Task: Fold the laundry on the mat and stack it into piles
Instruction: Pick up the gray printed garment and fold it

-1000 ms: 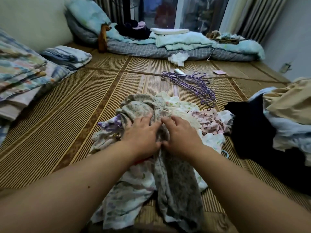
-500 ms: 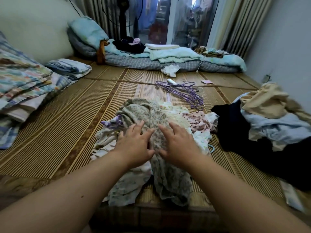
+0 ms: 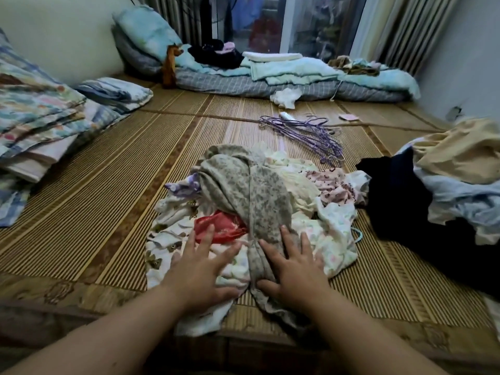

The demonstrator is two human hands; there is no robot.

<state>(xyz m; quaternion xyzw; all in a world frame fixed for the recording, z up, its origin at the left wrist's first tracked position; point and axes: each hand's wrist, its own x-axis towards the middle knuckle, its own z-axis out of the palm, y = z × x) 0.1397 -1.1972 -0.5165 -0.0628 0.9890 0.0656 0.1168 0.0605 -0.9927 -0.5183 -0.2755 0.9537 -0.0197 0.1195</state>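
On my feed both hands lie flat with fingers spread, gripping nothing. The left hand (image 3: pixel 200 269) presses the pale printed cloth (image 3: pixel 167 239) just below a red garment (image 3: pixel 219 226). The right hand (image 3: pixel 295 272) presses the lower end of the grey speckled garment (image 3: pixel 254 201), which drapes over the unfolded laundry heap (image 3: pixel 332 234) in the middle of the woven mat (image 3: pixel 108 185).

Bare rounded forearms (image 3: pixel 113 331), broad left hand (image 3: pixel 201 270) and right hand (image 3: pixel 295 272) with short fingers (image 3: pixel 286 238).
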